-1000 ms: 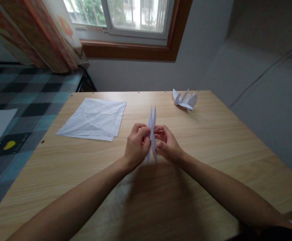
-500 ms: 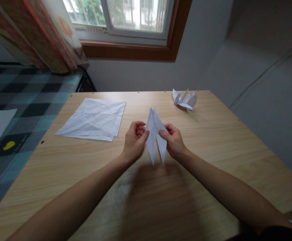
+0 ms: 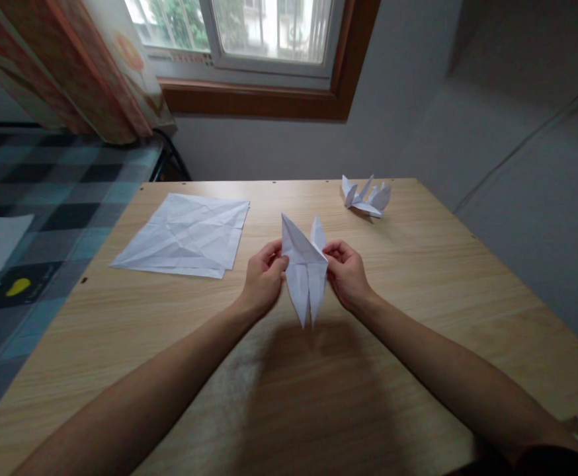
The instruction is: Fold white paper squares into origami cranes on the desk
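From where I stand, the table point(image 3: 432, 291) takes up most of the room before the person; to its left lies a checked cloth point(image 3: 75, 188), with the curtain point(image 3: 100, 79) hanging over its far end and the window point(image 3: 274, 30) beyond; on the table's far left part lie flat sheets point(image 3: 190, 235), stacked a little out of line and crossed by creases.

The left hand point(image 3: 265, 272) and the right hand point(image 3: 348, 272) are apart, one at each side of the folded paper point(image 3: 299, 258); the left pinches its left edge, thumb towards the person, and the right has thumb and fingertips closed at the right-hand corner; the paper is up off the table, midway between the hands, its shadow below; two narrow points hang downward with a slit between them, while a broad flap leans up on the left and a slimmer one shows behind on the right.

To handle those flaps well, I judge, the pinch should be light and sit on the creased corners; a hard squeeze could buckle the thin layers; the two lower points want to stay even, and the slit free of strain, since a tear might well begin there.

Smallest is the white origami point(image 3: 367, 200) near the far right corner.
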Action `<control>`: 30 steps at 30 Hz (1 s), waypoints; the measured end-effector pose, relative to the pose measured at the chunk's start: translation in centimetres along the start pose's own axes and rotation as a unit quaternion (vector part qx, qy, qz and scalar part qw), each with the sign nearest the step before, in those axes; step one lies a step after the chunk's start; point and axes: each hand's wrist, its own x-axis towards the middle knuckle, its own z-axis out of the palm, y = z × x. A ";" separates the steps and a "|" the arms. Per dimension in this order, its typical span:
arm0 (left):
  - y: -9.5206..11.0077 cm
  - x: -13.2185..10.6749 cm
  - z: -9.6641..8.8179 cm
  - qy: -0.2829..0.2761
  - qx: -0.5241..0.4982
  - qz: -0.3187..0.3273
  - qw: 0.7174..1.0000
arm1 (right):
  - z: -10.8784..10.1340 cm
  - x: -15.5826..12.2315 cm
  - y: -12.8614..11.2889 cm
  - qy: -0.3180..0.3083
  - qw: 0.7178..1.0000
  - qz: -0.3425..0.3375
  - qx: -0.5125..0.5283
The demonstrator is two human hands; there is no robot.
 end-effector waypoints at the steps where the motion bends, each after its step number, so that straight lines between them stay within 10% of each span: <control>1: -0.1 0.1 -0.1 -0.004 -0.007 -0.009 1.000 | 0.0 0.1 0.0 0.015 1.000 -0.008 0.000; 13: -0.3 0.9 -0.6 0.133 -0.038 0.002 0.990 | -0.5 0.8 -1.0 0.051 0.998 0.023 0.015; 21: 0.4 0.7 -0.6 0.167 0.013 0.029 0.985 | -0.9 0.4 -1.1 -0.129 0.991 0.021 0.008; 30: -0.3 0.3 -1.3 0.130 0.188 0.079 0.970 | -1.1 0.6 -1.0 -0.020 0.955 -0.193 -0.223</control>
